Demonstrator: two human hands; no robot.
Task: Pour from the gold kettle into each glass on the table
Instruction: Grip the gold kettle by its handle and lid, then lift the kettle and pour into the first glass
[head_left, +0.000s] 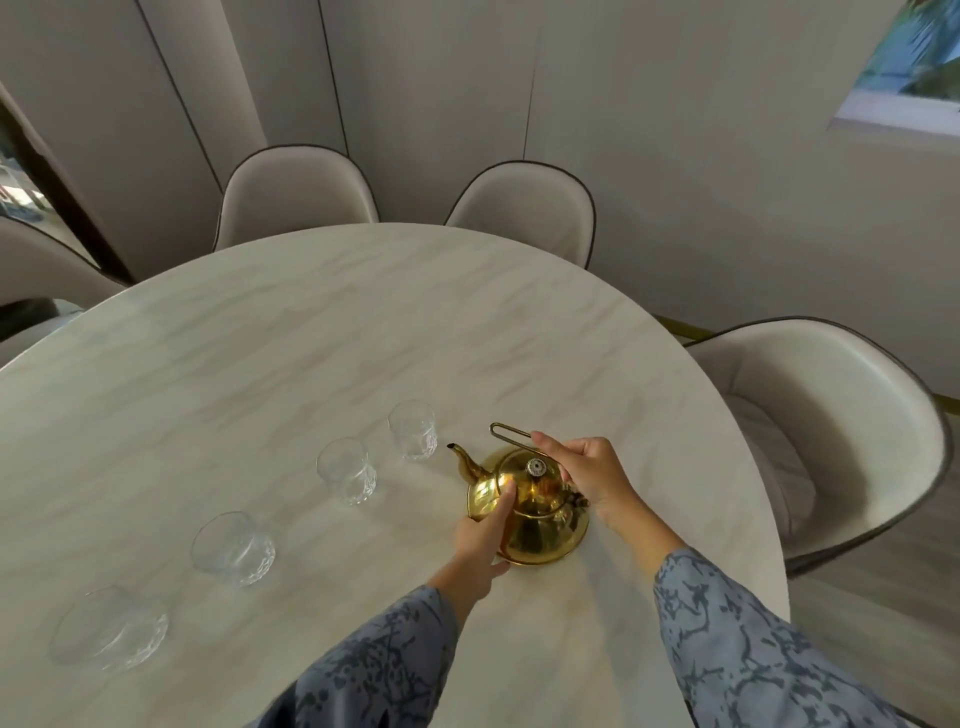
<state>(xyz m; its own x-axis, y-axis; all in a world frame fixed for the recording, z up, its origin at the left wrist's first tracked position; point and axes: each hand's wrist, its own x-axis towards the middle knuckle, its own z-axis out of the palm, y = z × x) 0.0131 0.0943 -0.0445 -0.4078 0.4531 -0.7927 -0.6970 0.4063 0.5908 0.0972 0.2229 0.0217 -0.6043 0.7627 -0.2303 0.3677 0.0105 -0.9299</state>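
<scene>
The gold kettle (535, 512) stands on the marble table (260, 364), its spout pointing left toward the glasses. My right hand (589, 475) pinches the thin wire handle raised above the lid. My left hand (480, 538) presses against the kettle's near-left side. Several empty clear glasses stand in a diagonal row to the left: the farthest glass (413, 430) close to the spout, a second glass (347, 471), a third glass (232, 548), and the nearest glass (108, 626) at the lower left.
Beige chairs ring the round table: two chairs at the far side (296, 195) (524, 210), one chair on the right (841, 421), and part of another chair on the left (47, 265). The table edge curves close on the right of the kettle.
</scene>
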